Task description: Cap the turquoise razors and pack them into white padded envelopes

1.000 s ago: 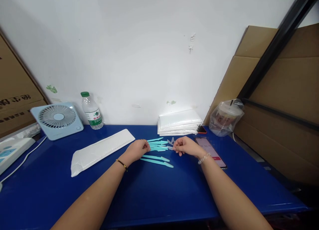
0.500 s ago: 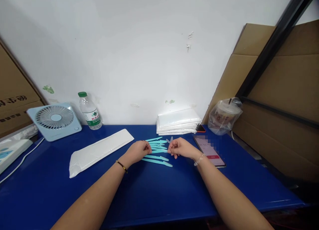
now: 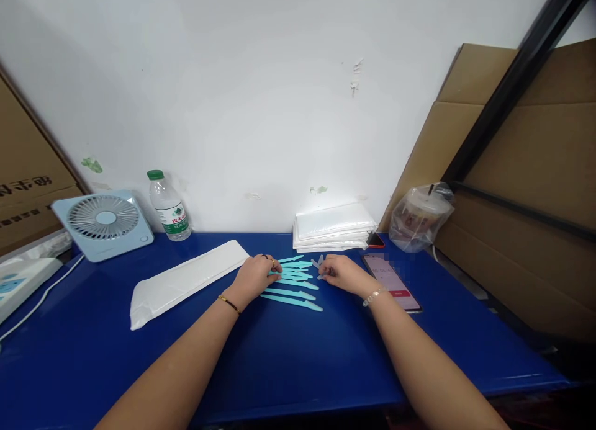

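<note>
Several turquoise eyebrow razors (image 3: 298, 295) lie fanned out on the blue table (image 3: 298, 362), their narrow heads towards the right. My left hand (image 3: 256, 277) is over the handle ends of the upper razors, thumb and fingers closed on one; its fingertips partly hide the handles. Just right of the razor heads, my right hand (image 3: 342, 273) is low over the table with curled fingers. A small translucent blade cap (image 3: 321, 277) shows at its fingertips. More translucent caps (image 3: 318, 260) lie beside that hand, slightly farther back.
A long white packet (image 3: 190, 282) lies at left, and a stack of white packets (image 3: 333, 226) stands by the wall. A phone (image 3: 391, 282) and bagged cup (image 3: 421, 218) are at right. A fan (image 3: 105, 222), water bottle (image 3: 170, 208) and power strip (image 3: 28, 278) are at left.
The razor held between both hands is now down among the others. My right hand has moved slightly back, away from the razor head, with the cap. My left hand has shifted a little left.
</note>
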`<state>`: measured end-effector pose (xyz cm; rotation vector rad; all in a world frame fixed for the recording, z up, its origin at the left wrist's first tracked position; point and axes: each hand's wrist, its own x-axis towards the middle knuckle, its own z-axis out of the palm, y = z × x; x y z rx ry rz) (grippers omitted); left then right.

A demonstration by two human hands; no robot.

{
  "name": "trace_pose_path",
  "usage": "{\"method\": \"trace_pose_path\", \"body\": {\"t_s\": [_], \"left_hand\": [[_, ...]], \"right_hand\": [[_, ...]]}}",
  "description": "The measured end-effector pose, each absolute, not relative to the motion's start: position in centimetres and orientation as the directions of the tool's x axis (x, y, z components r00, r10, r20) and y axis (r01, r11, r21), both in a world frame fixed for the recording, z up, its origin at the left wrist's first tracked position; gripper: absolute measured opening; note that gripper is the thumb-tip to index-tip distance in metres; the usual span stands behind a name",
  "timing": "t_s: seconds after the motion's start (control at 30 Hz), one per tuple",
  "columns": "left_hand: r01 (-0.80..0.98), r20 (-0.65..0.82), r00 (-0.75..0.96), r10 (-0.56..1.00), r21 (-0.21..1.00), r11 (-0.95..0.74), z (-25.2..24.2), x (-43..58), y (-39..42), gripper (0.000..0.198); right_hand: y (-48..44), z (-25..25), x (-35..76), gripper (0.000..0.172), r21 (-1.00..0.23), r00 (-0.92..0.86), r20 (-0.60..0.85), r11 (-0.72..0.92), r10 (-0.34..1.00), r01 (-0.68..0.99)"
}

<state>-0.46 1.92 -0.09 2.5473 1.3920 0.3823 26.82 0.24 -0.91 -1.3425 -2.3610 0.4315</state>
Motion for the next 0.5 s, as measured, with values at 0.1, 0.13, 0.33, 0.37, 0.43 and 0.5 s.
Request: {"method": "trace_pose_path", "body": {"t_s": [0.1,0.13,0.33,0.37,0.43,0.5], "left_hand": [[0.795,0.103,0.515,0.851,0.314,-0.519,0.0,-0.4,2.0,0.018],[0.795,0.102,0.518,0.849,0.309,-0.522,0.0,-0.3,2.0,0.017],[0.775,0.102,0.548,0.830,0.311,-0.550,0.0,-0.5,1.9,0.014],[0.772,0.103,0.550,0.829,0.316,-0.551,0.0,-0.5,1.9,0.014],[0.767,0.094,0.553,0.828,0.329,-0.550,0.0,-0.5,1.8,0.014],[0.765,0.069,0.554,0.829,0.351,-0.540,0.1,-0.5,1.7,0.014]], "right_hand": [[0.1,-1.2,26.1,0.012,-0.389,-0.461,0.186,0.496,0.868,0.777],[0.0,-1.2,26.0,0.011,-0.380,-0.460,0.189,0.497,0.867,0.780],[-0.2,-0.4,26.3,0.005,-0.559,-0.433,0.210,0.471,0.877,0.683],[-0.2,-0.3,26.4,0.009,-0.617,-0.406,0.220,0.449,0.887,0.646],[-0.2,-0.1,26.5,0.017,-0.720,-0.358,0.231,0.406,0.905,0.562],[-0.1,-0.2,26.3,0.017,-0.802,-0.327,0.210,0.353,0.922,0.482]]}}
